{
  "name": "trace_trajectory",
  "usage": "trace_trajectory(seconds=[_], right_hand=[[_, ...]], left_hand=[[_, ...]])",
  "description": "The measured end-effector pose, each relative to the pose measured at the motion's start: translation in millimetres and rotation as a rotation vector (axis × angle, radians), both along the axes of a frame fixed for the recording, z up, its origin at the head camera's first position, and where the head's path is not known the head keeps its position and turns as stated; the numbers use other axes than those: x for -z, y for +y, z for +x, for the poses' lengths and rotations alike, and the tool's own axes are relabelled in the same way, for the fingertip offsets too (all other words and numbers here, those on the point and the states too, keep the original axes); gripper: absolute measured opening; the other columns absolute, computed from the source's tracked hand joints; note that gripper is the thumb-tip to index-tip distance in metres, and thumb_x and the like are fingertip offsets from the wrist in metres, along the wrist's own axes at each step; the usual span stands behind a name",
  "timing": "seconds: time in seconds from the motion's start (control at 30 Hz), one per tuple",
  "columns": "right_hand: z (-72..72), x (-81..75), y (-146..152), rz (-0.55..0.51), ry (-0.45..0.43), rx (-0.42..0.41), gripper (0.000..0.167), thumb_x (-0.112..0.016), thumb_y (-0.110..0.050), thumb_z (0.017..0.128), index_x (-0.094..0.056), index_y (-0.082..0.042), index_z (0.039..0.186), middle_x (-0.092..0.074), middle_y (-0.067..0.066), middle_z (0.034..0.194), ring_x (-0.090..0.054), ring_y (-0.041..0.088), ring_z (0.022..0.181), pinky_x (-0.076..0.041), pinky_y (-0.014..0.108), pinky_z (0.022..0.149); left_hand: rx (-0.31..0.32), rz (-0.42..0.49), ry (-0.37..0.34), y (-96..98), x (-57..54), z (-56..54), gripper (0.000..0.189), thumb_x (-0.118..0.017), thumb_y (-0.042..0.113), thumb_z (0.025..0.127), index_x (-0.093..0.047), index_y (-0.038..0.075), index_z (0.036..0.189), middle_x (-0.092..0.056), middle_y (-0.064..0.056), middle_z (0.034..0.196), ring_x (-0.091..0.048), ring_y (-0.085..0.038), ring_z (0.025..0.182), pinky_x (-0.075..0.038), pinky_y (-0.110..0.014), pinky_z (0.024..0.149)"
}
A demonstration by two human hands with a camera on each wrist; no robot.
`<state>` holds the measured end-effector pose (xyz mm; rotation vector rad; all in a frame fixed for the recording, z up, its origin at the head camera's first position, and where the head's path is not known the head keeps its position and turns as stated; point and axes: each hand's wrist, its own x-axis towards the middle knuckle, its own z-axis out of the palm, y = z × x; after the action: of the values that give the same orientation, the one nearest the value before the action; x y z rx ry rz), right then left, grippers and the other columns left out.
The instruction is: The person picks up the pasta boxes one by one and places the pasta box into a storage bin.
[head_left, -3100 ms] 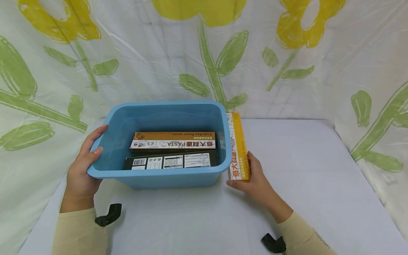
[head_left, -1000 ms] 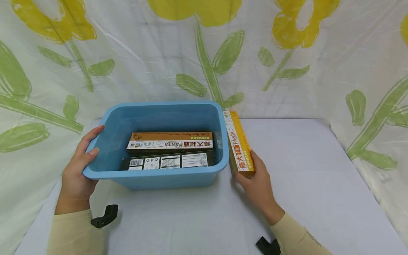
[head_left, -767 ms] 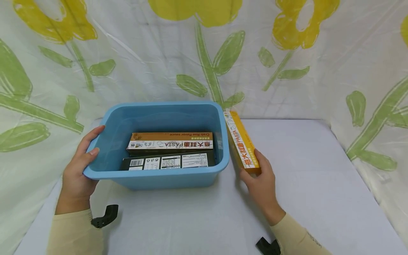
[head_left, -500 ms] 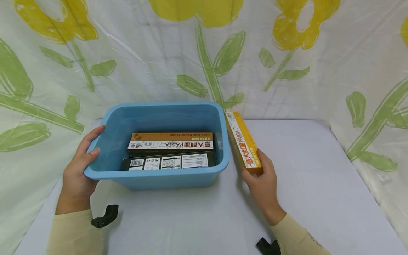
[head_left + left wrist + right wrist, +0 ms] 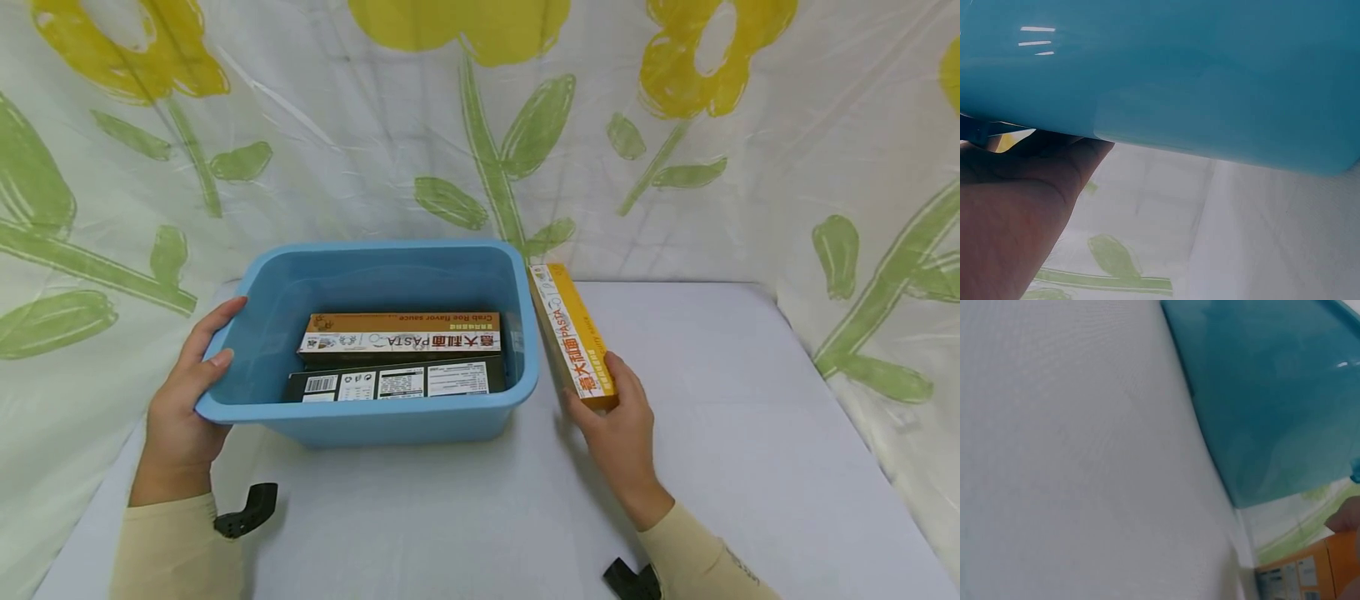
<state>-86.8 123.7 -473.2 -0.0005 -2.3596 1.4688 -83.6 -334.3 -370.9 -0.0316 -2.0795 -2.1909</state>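
Note:
A light blue plastic tub [image 5: 405,425] stands on the white-covered table. Its left rim is gripped by my left hand [image 5: 183,400], thumb on top; the left wrist view shows the hand up against the tub wall [image 5: 1210,81]. Two pasta boxes lie inside: one brown and white [image 5: 401,340], and a dark one [image 5: 405,379] with printed panels. Right of the tub, my right hand [image 5: 618,425] holds the near end of a yellow and white pasta box [image 5: 572,337] between thumb and fingers. That box slants, its far end close to the tub's right rim.
The white tabletop [image 5: 712,400] extends to the right and in front of the tub. Behind it hangs a white curtain [image 5: 337,150] with painted yellow flowers and green leaves. Black camera mounts [image 5: 251,508] sit at both wrists.
The yellow pasta box has turned from nearly straight to slanted, its near end swung right, away from the tub, with my right hand. In the last half second little has moved.

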Motion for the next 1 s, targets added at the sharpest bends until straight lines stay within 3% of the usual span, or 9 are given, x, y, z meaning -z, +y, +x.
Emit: trace_trajectory(seconds=[0.17,0.4,0.63,0.87,1.0], right_hand=[[-0.7,-1.3,2.1,0.010,0.008,0.001,0.078,-0.084,-0.004,0.094,-0.044,0.010,0.159,-0.047,0.026,0.158,-0.056,0.038,0.129,-0.054,0.054,0.097],[-2.3,-1.9,4.4,0.031,0.060,-0.001,0.077,-0.083,0.001,0.093,-0.044,0.012,0.158,-0.049,0.027,0.156,-0.059,0.037,0.126,-0.055,0.051,0.093],[-2.8,-1.4,5.1,0.071,0.129,0.008,0.077,-0.086,0.005,0.089,-0.048,0.013,0.155,-0.053,0.026,0.153,-0.062,0.036,0.124,-0.055,0.036,0.090],[-1.3,-5.3,5.5,0.070,0.199,-0.018,0.079,-0.086,0.008,0.087,-0.048,0.014,0.155,-0.053,0.027,0.154,-0.063,0.036,0.121,-0.050,0.017,0.089],[-0.6,-8.1,5.8,0.021,0.233,-0.042,0.078,-0.084,0.010,0.088,-0.048,0.011,0.157,-0.052,0.024,0.156,-0.061,0.035,0.121,-0.050,0.015,0.090]], left_hand=[[0.002,0.009,0.002,-0.8,0.2,0.2,0.065,-0.041,0.025,0.106,-0.039,0.030,0.170,-0.014,0.001,0.178,-0.013,-0.038,0.157,-0.018,-0.061,0.111],[0.003,0.003,0.003,-0.5,0.2,0.9,0.065,-0.041,0.025,0.106,-0.039,0.030,0.171,-0.014,0.001,0.178,-0.013,-0.038,0.157,-0.016,-0.065,0.113],[0.011,0.008,0.013,-1.1,0.8,1.0,0.065,-0.041,0.024,0.106,-0.039,0.028,0.171,-0.016,0.000,0.177,-0.014,-0.037,0.157,-0.021,-0.057,0.108],[0.008,0.008,0.013,-1.9,1.8,0.1,0.065,-0.043,0.025,0.106,-0.039,0.029,0.171,-0.015,0.000,0.178,-0.014,-0.037,0.157,-0.016,-0.064,0.115],[0.008,0.004,0.016,-0.8,1.3,0.0,0.065,-0.043,0.025,0.106,-0.039,0.029,0.171,-0.015,0.000,0.178,-0.014,-0.038,0.157,-0.015,-0.066,0.115]])
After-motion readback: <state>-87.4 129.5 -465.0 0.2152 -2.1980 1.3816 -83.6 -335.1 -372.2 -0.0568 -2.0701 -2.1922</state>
